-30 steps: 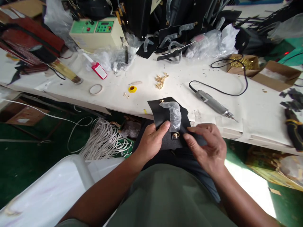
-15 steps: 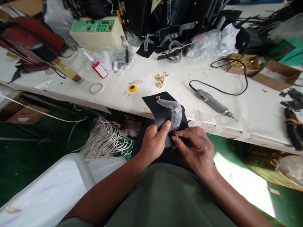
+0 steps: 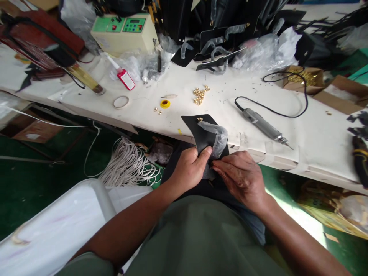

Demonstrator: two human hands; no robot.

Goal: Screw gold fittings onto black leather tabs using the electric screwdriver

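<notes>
My left hand (image 3: 192, 165) grips the lower left side of a black panel (image 3: 198, 132), its thumb lying on top. A handle wrapped in clear plastic (image 3: 220, 140) curves across the panel, and a gold fitting (image 3: 200, 120) sits near its upper end. At the handle's lower end, my right hand (image 3: 243, 174) has its thumb and fingers pinched together against the panel. The small gold piece at those fingertips is mostly hidden now.
On the white table (image 3: 149, 120) are gold pieces (image 3: 199, 96), a yellow ring (image 3: 165, 103), a red bottle (image 3: 125, 79), a tape roll (image 3: 120, 101) and a grey power screwdriver (image 3: 263, 124) with a cable. Pliers (image 3: 360, 161) lie at the right edge.
The view has shifted, so the table things appear slightly to the right. My right fingers have closed further over the small gold piece; my left hand keeps its hold on the panel.
</notes>
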